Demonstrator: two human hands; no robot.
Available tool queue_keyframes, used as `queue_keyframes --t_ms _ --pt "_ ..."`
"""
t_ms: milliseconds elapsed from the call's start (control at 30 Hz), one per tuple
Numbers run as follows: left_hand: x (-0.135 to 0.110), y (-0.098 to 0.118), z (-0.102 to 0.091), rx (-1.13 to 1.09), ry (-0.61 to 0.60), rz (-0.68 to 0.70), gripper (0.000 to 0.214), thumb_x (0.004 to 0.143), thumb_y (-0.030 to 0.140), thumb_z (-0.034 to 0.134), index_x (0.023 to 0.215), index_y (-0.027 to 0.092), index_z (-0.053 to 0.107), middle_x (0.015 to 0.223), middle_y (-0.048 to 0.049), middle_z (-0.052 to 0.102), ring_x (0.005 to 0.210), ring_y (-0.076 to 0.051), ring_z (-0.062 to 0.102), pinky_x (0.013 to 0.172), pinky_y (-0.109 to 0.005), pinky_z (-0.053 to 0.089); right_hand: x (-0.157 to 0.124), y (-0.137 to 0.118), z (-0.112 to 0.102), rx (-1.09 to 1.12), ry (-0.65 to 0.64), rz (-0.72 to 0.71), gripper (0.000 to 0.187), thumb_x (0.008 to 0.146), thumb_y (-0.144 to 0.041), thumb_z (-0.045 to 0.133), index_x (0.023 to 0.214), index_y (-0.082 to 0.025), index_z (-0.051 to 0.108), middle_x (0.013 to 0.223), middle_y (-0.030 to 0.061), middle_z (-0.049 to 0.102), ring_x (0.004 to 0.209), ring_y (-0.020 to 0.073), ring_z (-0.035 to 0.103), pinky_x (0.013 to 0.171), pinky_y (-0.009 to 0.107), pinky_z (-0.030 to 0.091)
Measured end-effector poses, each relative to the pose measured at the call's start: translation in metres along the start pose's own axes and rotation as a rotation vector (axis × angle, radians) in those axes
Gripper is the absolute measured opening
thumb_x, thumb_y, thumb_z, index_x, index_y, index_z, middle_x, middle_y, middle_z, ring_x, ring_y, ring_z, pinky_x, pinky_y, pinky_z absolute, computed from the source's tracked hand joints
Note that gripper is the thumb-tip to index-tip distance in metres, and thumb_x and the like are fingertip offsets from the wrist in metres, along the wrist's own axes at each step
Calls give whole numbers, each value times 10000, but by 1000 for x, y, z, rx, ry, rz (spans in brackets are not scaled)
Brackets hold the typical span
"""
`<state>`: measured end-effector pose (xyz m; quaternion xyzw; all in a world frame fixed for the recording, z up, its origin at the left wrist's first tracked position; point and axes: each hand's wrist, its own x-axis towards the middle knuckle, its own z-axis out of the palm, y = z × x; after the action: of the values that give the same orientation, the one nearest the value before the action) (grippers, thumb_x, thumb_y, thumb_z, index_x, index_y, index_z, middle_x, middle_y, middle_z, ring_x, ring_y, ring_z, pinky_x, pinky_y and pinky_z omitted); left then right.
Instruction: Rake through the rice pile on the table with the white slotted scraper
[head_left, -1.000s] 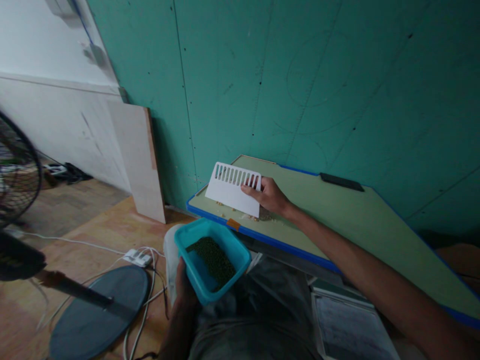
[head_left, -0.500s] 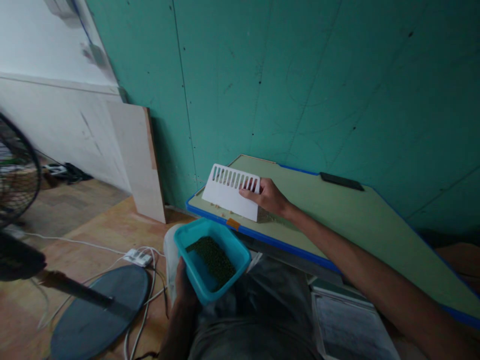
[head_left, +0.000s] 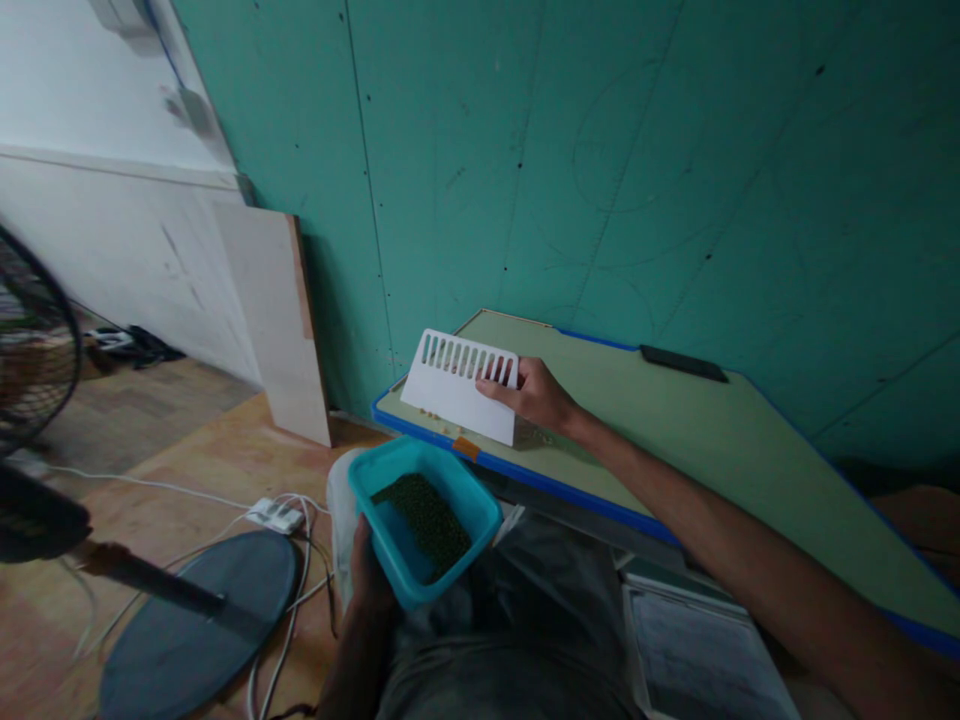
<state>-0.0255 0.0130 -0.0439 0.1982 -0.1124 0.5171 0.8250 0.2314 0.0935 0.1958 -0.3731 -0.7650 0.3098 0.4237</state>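
Observation:
My right hand [head_left: 534, 393] grips a white slotted plastic panel [head_left: 457, 385], held on edge on the near left corner of the green table [head_left: 675, 420]. A few small tan grains [head_left: 442, 427] lie on the table by the panel's lower edge. My left hand [head_left: 367, 578] holds a blue plastic tub [head_left: 424, 515] from below, just under the table's blue front edge. The tub holds a heap of small dark green beans [head_left: 427, 520].
A dark flat phone [head_left: 682, 363] lies at the table's back edge by the teal wall. On the wooden floor at left stand a fan with a round base [head_left: 195, 625], a white power strip [head_left: 276, 515] with cables, and a leaning board [head_left: 274, 320].
The white panel has slid a little to the left along the table's corner with my right hand. The tub and my left hand stay put.

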Motion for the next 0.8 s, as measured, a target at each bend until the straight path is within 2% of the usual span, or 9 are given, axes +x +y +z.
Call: queue_keyframes --t_ms 67,133,300,500,633,800 --pt "-2 0 -6 16 -12 34 775 1058 530 87 1467 141 619 1446 -139 662 1448 -339 496 1253 -526 205 0 0 1 3 3 2 316 857 -441 729 907 -129 746 807 44 710 680 142 571 588 242 435" --pt "-4 0 -10 15 29 58 756 1066 513 111 1436 131 648 1364 -136 718 1435 -331 511 1253 -512 222 0 0 1 3 5 3 308 855 -430 731 913 -128 746 818 48 716 691 145 580 593 243 439" --pt "-9 -1 -19 0 205 87 641 1069 491 220 1394 203 692 1315 -110 755 1441 -338 504 1246 -555 244 0 1 2 -3 1 4 319 870 -437 719 890 -119 737 799 50 708 675 140 579 576 235 429" --pt "-13 1 -28 66 271 75 627 1068 502 253 1314 203 746 1286 -106 770 1459 -343 479 1239 -570 250 -1 2 4 -2 -6 4 329 874 -440 710 896 -112 731 806 53 708 681 142 588 578 234 442" --pt "-13 0 -27 64 312 104 616 1076 483 258 1332 190 735 1257 -113 780 1409 -337 540 1234 -549 279 -2 0 6 -6 -3 -2 328 875 -439 713 897 -113 736 806 54 710 676 140 586 581 238 442" --pt "-10 0 -19 133 458 142 606 1079 482 292 1265 157 768 1117 -131 820 1334 -348 612 1209 -557 335 -2 -3 7 -28 -5 -15 334 877 -439 711 877 -106 734 760 39 687 637 126 554 552 230 409"
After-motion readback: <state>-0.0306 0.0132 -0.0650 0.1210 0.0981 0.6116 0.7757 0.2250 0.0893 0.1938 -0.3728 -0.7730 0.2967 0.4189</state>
